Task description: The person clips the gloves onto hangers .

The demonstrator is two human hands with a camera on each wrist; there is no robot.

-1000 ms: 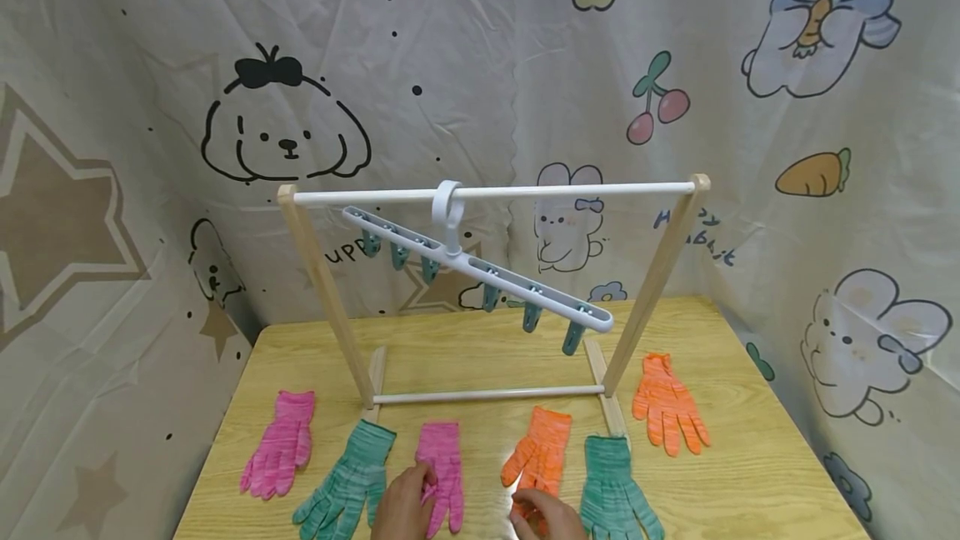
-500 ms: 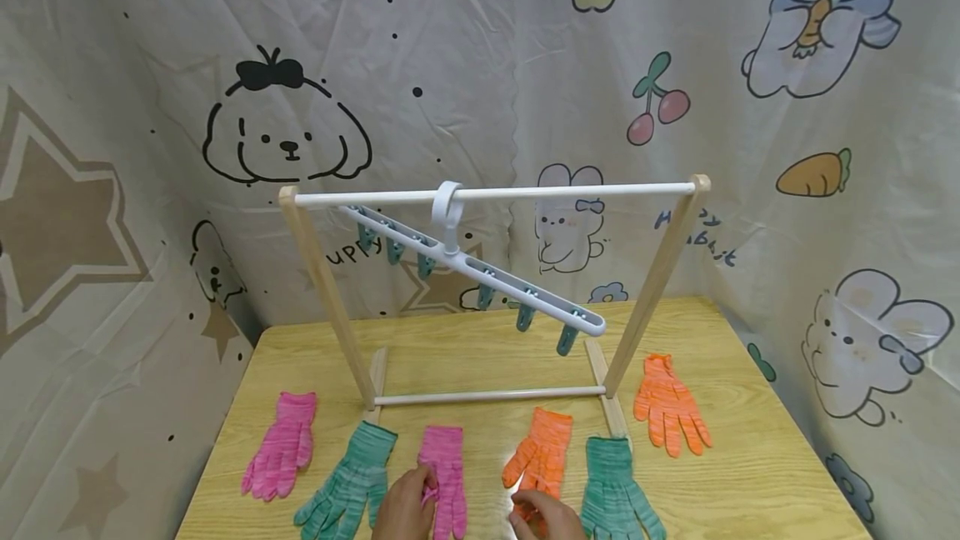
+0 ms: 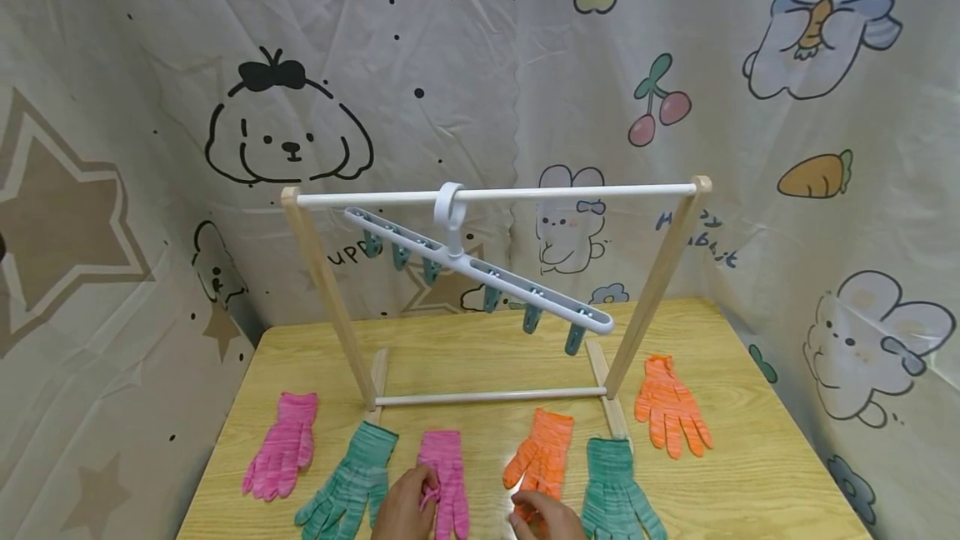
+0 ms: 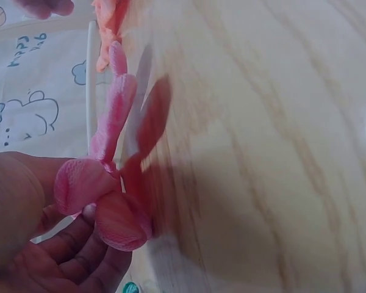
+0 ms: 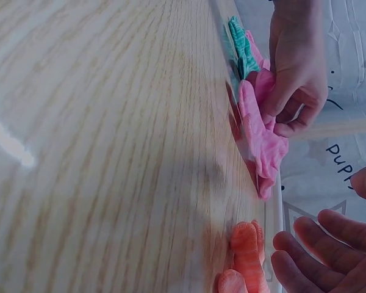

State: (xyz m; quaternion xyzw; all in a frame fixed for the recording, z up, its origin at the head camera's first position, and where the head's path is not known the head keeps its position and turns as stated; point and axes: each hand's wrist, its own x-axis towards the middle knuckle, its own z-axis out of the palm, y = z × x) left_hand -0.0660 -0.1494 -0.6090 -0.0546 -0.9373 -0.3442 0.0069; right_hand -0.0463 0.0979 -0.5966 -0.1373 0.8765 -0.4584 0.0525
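Observation:
My left hand (image 3: 403,507) pinches the edge of a pink knit glove (image 3: 450,473) near the front middle of the table. In the left wrist view, thumb and fingers hold a fold of that glove (image 4: 113,116), part of it raised from the wood. My right hand (image 3: 551,517) hovers by an orange glove (image 3: 546,448); the right wrist view shows its fingers (image 5: 314,262) loosely extended with nothing in them. Green gloves lie on the outer side of each hand, one at left (image 3: 348,473), one at right (image 3: 615,490).
Behind the gloves stands a wooden rack (image 3: 330,307) with a white top bar (image 3: 525,192). From it hangs a slanted clip hanger (image 3: 480,269) with several grey-green clips. Another pink glove (image 3: 283,444) lies far left, another orange glove (image 3: 670,407) far right. Printed curtains surround the table.
The pink glove at my left hand has slid slightly toward me. My right hand stays in place. The hanger swings slightly.

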